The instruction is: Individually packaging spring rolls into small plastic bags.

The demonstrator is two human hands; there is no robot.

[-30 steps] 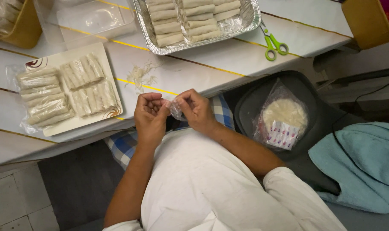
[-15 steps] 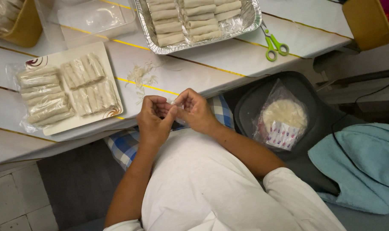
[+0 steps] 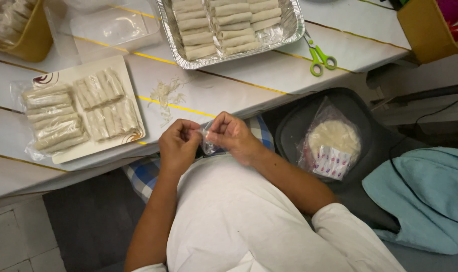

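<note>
A view from above looks down on a seated person in a white top, both bare hands raised in front of the chest at the near edge of a pale bench marked with thin yellow lines.

The left hand and the right hand meet close together, almost touching. Between them is a small clear plastic bag, crumpled and see-through. The fingertips of each hand are pinched together on the bag, the left grip at its left edge and the right grip at its upper right, so the bag hangs between the two hands just above the person's lap. Whether anything is inside the bag cannot be told.

Under the hands, a blue and white checked cloth lies across the lap.

On the bench to the left sits a square white plate carrying clear packs of pale rolled pastries laid side by side. Just beyond the hands lies a small scatter of pale shreds. Farther back stands a foil tray filled with rows of the same pale rolls. A pair of green-handled scissors lies just beside the tray's right corner.

To the person's right, a dark seat holds a clear packet of round pale wrappers. A light blue cloth lies further right.
</note>
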